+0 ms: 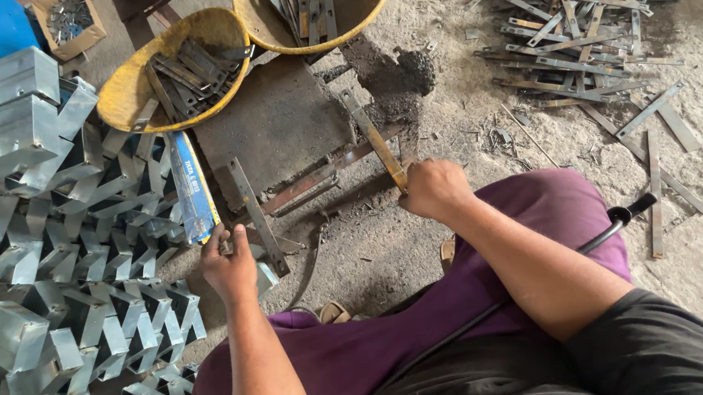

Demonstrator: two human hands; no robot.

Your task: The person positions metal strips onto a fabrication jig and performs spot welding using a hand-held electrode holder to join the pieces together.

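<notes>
My left hand (228,267) grips a small folded metal bracket (266,274) near the floor, beside a flat metal strip (256,214) that lies at an angle. My right hand (433,189) is closed on the near end of a rusty flat strip (374,138) that points away toward the yellow basins. Both hands work over a dark steel plate (274,123) on the dusty floor. My legs in purple trousers (544,203) fill the lower middle.
Two yellow basins (126,86) (366,4) hold metal strips. A heap of shiny folded brackets (56,281) covers the left. Loose flat strips (578,34) lie at the upper right. A blue packet (192,188) and a black cable (607,227) are close by.
</notes>
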